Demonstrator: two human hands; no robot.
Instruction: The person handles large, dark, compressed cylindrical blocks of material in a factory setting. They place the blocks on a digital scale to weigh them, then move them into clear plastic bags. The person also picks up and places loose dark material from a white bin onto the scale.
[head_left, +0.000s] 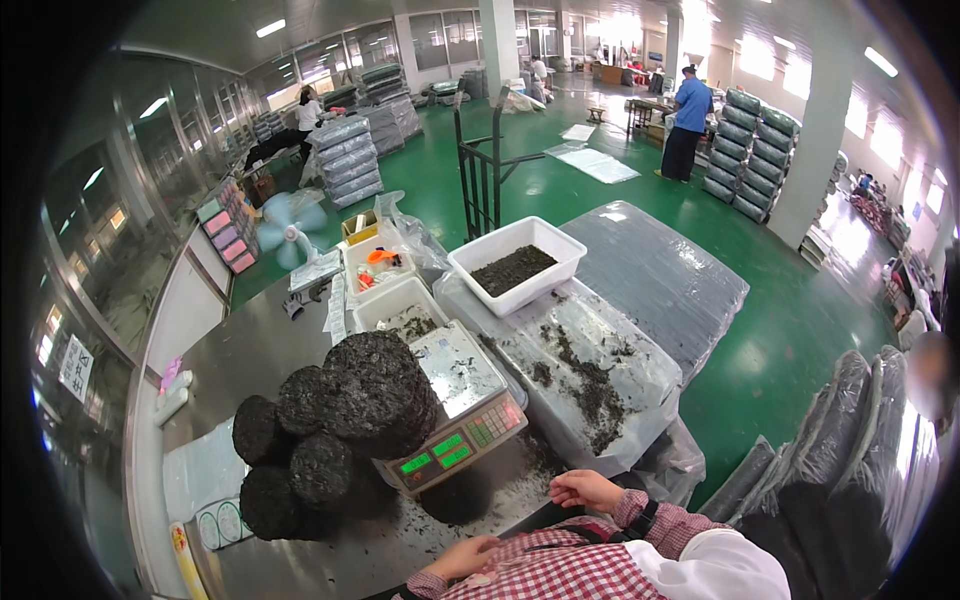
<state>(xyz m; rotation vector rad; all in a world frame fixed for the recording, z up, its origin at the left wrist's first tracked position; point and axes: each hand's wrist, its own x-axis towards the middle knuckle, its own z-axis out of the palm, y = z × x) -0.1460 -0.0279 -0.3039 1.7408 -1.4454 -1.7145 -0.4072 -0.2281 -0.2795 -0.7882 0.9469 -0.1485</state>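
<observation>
My left hand (466, 556) lies low against the red-checked apron at the bench's front edge, its fingers extended and nothing seen in it. My right hand (586, 491) hovers over the bench edge with its fingers loosely curled; the palm is hidden. Ahead of them an electronic price scale (454, 450) shows a lit green display, and dark crumbs dot its metal pan (461, 367). Left of the scale, stacks of round, black, flaky pressed cakes (375, 390) stand on the metal bench (330, 566), the largest overlapping the pan. Crumbs are strewn on the bench near my right hand.
A white tub (529, 296) of dark crumbs rests on a plastic-wrapped bale (637, 360) littered with crumbs. Beyond are white bins (375, 255), a fan (291, 232) and a black hand truck (480, 187). Wrapped bundles (832, 427) stand at right. Other people (690, 112) work farther back.
</observation>
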